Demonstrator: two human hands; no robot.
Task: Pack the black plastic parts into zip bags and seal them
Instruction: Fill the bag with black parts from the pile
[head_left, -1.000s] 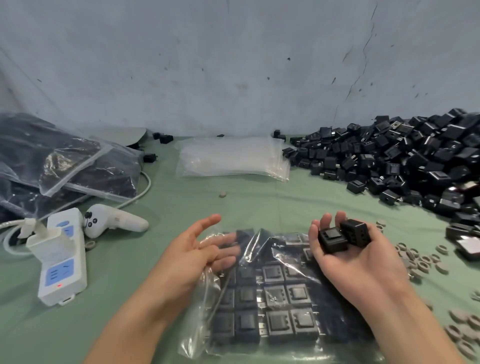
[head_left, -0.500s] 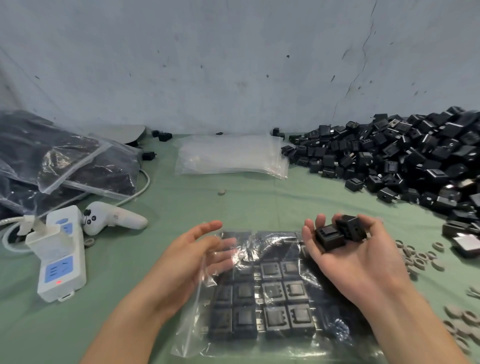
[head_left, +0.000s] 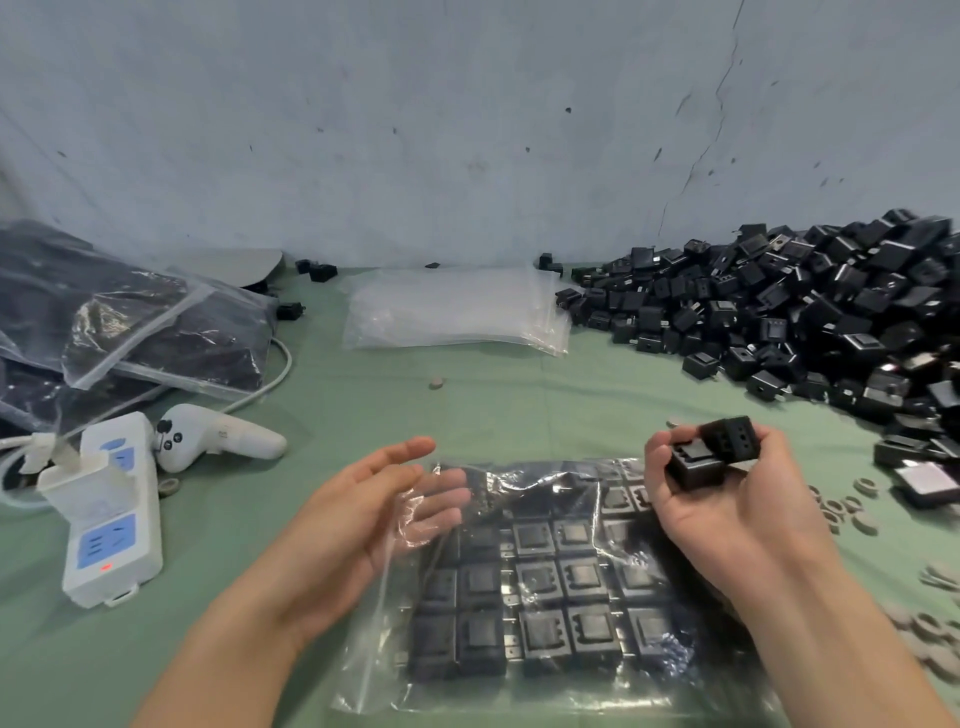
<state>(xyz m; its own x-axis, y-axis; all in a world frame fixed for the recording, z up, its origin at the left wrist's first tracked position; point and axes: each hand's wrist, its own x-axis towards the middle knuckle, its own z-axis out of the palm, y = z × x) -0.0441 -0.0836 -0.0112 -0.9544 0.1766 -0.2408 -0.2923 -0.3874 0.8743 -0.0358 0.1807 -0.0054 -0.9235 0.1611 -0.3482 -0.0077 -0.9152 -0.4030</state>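
- Holding two black parts (head_left: 709, 457) in its curled fingers, the right hand (head_left: 737, 519) hovered at 4 o'clock over the far right corner of the zip bag (head_left: 545, 597). A slack grip could have dropped one onto the film instead of into the mouth.
- The zip bag lay flat on the tabletop (head_left: 519, 405) at 6 o'clock, with parts in tidy rows inside. A careless shove might have knocked them askew.
- The left hand (head_left: 374, 509), released with straight fingers, was at the bag's left edge, 7 o'clock. Film covered its fingertips, so I could not tell whether they were inside the mouth.
- Glare hid the zip strip.
- The bag's near edge and both forearms were cut off at 6 o'clock, and the loose pile (head_left: 805, 322) ran out of view at 2 o'clock.
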